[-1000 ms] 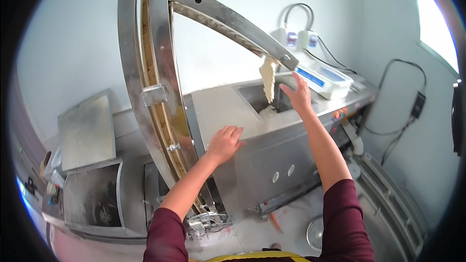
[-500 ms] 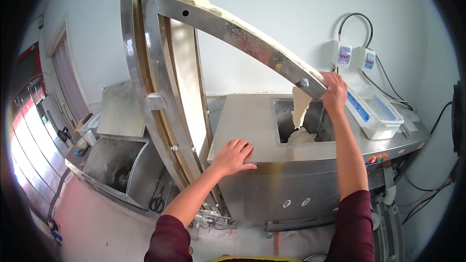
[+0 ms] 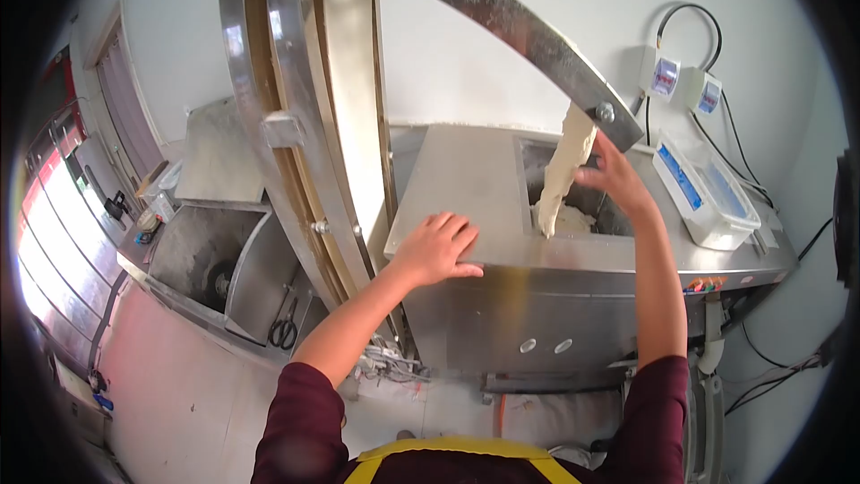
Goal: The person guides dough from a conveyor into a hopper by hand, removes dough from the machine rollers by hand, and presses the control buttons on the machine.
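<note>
L hand (image 3: 436, 249) spread, empty, on flat s/steel machine top (image 3: 466, 179); R hand (image 3: 618, 177) half-curled by long cream dough strip (image 3: 564, 166), grip unclear.

At far left, bin (image 3: 188, 246) with scissors (image 3: 284, 330) beside it; between bin and counter (image 3: 461, 184), post (image 3: 318, 161). In the counter, well (image 3: 537, 159) holding a dough lump (image 3: 571, 220), with a dough strip (image 3: 567, 161) hanging from the chute (image 3: 502, 13) above. Right of the well, tub (image 3: 724, 235); behind, on the wall (image 3: 502, 63), switches (image 3: 664, 77).

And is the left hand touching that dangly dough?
Apart. The head view shows the left hand at the front edge of the steel top, with metal showing between it and the dangly dough.
</note>
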Available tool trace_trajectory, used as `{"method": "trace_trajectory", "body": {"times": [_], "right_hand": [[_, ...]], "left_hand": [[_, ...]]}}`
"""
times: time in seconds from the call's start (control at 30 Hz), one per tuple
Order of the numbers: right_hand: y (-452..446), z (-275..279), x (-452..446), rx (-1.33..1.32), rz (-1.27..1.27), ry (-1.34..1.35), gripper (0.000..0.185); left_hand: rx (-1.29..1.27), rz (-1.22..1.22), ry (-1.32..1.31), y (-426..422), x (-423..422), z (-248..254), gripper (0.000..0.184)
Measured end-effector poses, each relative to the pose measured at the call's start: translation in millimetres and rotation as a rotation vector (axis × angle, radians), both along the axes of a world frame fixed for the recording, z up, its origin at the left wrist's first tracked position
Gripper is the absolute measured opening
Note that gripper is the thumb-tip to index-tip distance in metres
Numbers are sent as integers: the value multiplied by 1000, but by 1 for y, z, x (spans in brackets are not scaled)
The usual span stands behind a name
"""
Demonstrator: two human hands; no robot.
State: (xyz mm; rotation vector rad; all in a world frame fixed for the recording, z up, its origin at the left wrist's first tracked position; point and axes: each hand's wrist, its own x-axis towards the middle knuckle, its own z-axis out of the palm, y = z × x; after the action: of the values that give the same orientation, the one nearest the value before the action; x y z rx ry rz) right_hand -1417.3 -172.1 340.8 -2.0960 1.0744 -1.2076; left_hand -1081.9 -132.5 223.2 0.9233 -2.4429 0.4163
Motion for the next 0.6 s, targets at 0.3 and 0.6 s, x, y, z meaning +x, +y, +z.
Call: {"method": "trace_trajectory", "body": {"times": [0.3, 0.6], "right_hand": [[-70, 8, -8, -667, -617, -29, 35], [-70, -51, -16, -450, -945, 248, 38]], "left_hand": [[22, 38, -16, 4, -1, 0, 69], [-67, 36, 17, 4, 0, 2, 66]]}}
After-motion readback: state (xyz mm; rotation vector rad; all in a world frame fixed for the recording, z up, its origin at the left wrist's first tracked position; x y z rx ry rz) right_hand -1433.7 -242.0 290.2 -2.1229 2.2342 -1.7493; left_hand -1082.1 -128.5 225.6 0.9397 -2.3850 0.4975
